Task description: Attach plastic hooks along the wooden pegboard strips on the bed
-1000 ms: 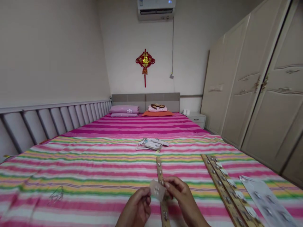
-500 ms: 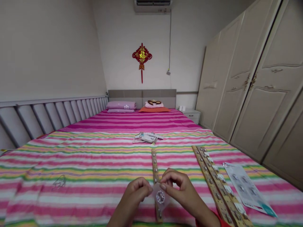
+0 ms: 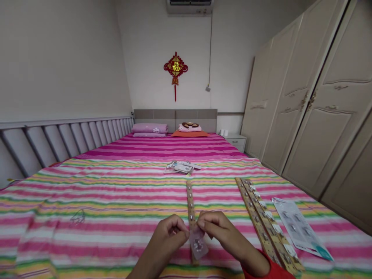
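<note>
Between my two hands is a small clear plastic square [image 3: 198, 245] with a shiny, patterned middle, perhaps a stick-on hook. My left hand [image 3: 171, 234] pinches its upper left edge with thumb and forefinger. At its top edge, the thumb and fingers of my right hand [image 3: 216, 228] are pressed together on it. Underneath lies a narrow wooden strip [image 3: 190, 199] with small metal pieces in a row along it, partly covered by the square and my fingers.
On the right lie two wooden strips [image 3: 255, 217] with metal pieces and white round tabs, beside a blister pack [image 3: 300, 228]. Flat packages [image 3: 182, 167] are piled further back. A thin wire-like tangle [image 3: 78, 217] rests at left on the striped bedding [image 3: 116, 232].
The clear square has tilted and slid slightly downward and right, its pattern less face-on. Both hands keep their pinch in nearly the same place. The whole view has shifted slightly.
</note>
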Demonstrator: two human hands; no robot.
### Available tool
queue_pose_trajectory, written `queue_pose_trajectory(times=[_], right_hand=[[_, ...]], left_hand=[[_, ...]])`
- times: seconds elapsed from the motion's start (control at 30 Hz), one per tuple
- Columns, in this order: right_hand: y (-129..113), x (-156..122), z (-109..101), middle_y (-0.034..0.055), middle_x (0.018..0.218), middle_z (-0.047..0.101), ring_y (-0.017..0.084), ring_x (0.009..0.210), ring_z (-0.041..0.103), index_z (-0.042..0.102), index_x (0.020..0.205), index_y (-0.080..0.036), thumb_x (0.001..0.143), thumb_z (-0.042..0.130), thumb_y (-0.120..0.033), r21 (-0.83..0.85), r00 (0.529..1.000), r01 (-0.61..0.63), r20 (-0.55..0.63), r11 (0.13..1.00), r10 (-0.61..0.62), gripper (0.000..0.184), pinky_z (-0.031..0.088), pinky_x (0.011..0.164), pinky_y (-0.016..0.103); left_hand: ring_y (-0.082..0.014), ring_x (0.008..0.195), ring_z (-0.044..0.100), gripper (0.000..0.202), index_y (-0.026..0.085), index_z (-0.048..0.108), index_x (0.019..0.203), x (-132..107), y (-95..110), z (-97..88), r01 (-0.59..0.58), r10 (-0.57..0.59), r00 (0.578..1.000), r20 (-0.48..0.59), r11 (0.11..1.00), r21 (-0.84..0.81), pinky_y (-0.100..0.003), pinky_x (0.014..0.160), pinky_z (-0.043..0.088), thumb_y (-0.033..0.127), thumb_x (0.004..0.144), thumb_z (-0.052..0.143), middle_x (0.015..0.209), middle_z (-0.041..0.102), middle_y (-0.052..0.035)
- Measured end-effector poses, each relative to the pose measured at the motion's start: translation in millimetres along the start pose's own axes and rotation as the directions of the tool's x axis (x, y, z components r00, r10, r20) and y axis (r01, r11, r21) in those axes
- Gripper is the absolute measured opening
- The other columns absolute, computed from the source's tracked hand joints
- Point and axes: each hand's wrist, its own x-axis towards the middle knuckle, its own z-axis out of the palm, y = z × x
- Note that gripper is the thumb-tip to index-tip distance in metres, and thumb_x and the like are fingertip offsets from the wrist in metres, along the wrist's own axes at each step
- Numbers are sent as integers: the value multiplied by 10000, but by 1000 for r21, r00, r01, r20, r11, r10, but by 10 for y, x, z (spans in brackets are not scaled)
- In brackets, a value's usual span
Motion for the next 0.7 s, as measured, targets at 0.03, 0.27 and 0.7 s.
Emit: queue_pose_trajectory(times=[0.03, 0.27, 0.7], right_hand=[[12, 0, 0, -17, 576, 494, 109, 552, 430, 646, 609, -151, 790, 583, -432, 40, 1000, -26, 14, 999, 26, 340, 316, 528, 245], [63, 4, 14, -32, 566, 494, 98, 550, 407, 636, 631, -148, 693, 693, -429, 138, 997, -75, 28, 988, 71, 293, 306, 536, 243], [84, -72, 101, 42, 765, 550, 161, 697, 498, 538, 819, -200, 880, 421, -148, -683, 910, 306, 5, 664, -414, 141, 346, 596, 270]], left_hand=[[-83, 506, 353, 189, 171, 518, 546, -6, -14, -5, -2, 2, 1000, 3, 1000, 2, -227, 506, 250, 309, 569, 646, 504, 441, 55], [-96, 547, 395, 119, 164, 542, 575, -40, -7, -32, -16, 15, 999, 44, 999, 30, -231, 536, 286, 251, 612, 615, 552, 484, 36], [-92, 548, 385, 165, 160, 607, 623, 59, -119, -34, -58, 72, 989, -133, 993, 106, -215, 525, 292, 295, 629, 702, 573, 477, 35]])
